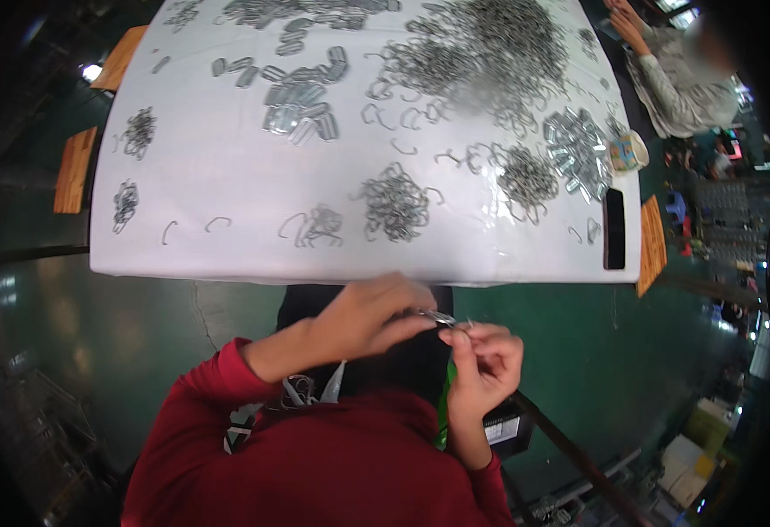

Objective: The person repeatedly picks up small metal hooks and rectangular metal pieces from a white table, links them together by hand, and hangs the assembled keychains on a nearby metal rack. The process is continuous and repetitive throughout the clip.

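Note:
Just off the table's near edge, above my lap, my hands meet over a small shiny metal piece (438, 318). My left hand (369, 318) is closed, with thumb and fingers pinching the piece from the left. My right hand (488, 364) pinches its other end between thumb and forefinger. A thin bit of wire seems to stick out by the right fingertips, too small to make out. On the table beyond lie piles of bent wire hooks (396, 204), a smaller heap of hooks (321, 226) and clear-looking flat metal pieces (290, 107).
The white-covered table (227, 184) also bears a big hook pile (508, 44), more flat pieces (576, 149), a black phone (614, 228) and a cup (628, 152). Wooden stools (75, 171) stand alongside. Another person (679, 79) sits at the far right, hands near the table edge.

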`<action>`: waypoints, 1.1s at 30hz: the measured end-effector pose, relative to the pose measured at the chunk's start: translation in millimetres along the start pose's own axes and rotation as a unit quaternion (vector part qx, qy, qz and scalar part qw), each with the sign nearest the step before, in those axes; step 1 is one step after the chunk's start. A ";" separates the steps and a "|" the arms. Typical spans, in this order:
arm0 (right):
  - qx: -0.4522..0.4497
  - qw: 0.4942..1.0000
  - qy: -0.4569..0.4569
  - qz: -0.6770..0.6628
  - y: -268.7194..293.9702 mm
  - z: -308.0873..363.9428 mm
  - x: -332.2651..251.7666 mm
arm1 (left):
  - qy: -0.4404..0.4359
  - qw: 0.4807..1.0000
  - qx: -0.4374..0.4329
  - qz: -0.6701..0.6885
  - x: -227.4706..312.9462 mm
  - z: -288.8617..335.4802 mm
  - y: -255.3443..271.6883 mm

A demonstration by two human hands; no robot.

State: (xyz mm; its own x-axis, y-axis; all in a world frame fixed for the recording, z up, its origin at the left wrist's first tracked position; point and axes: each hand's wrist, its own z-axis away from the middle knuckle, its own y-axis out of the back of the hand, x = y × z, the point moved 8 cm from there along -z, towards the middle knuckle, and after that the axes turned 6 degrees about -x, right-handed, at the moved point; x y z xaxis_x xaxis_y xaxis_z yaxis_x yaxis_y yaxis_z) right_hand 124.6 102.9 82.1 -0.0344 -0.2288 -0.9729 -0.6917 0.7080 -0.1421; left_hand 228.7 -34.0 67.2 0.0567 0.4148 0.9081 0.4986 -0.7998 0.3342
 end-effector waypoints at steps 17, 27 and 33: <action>-0.032 0.998 0.061 0.003 -3.5 7.6 3.7 | 0.152 0.864 0.189 -0.441 -123.6 -50.5 155.4; -0.065 0.995 0.037 0.064 -9.7 8.7 14.9 | 0.161 0.984 -0.079 -0.007 -15.8 -37.1 43.9; -0.076 0.990 0.051 0.105 -14.2 5.5 13.7 | 0.130 0.972 -0.197 0.005 19.1 -37.5 16.3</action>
State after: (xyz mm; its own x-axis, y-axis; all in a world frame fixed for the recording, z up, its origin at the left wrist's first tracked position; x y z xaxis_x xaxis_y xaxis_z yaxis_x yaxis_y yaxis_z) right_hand 137.9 93.4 69.8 -0.2564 -0.1600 -0.9532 -0.7621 0.6401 0.0976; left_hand 205.5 -55.4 99.4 -0.1859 0.3234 0.9278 0.1272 -0.9284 0.3491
